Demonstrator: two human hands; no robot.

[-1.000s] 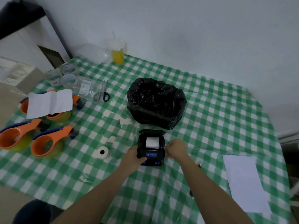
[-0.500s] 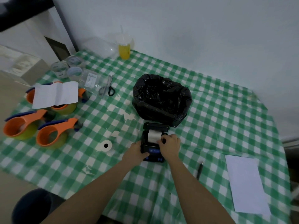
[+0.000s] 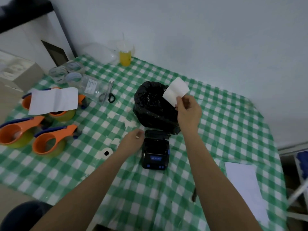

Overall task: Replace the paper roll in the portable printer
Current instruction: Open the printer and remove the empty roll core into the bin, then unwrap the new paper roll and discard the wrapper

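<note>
White, a spare paper roll lies on the checked tablecloth, left of the printer. The left hand is rested beside the printer, fingers loosely curled on nothing. The printer's lid is raised and its bay looks emptied. A paper piece is pinched by the right hand over the black bag. Judged step: discarding; next, the spare roll is to be seated.

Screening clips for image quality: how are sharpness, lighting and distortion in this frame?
Head view: dim, flat, bluish light without glare; wide-angle bending at the edges; soft overall, the paper strip in the right hand slightly smeared; printer readable, its label text not.
</note>
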